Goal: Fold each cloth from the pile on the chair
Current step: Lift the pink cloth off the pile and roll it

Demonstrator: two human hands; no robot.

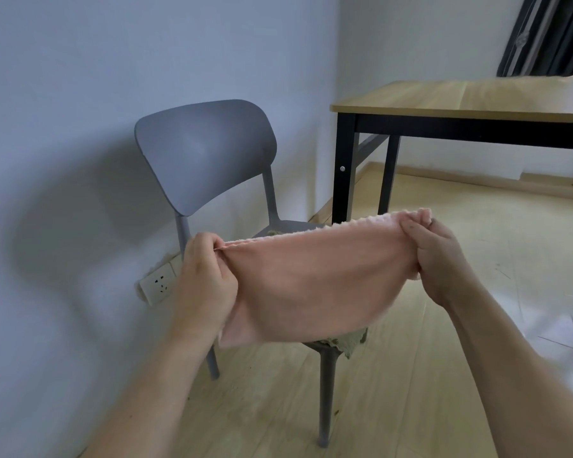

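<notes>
Both hands held a pink cloth (315,279) stretched in the air over the grey chair (205,153): the left hand (205,279) pinched its nine-o'clock corner, the right hand (440,256) gripped its three-o'clock corner. An olive cloth (348,342) lay on the seat beneath, and a wooden bench (477,97) stood at two o'clock.

No readable text, label, brand, number or sign anywhere: none on the grey plastic chair (205,153), nor on the white wall socket (158,285) low beside it.
</notes>
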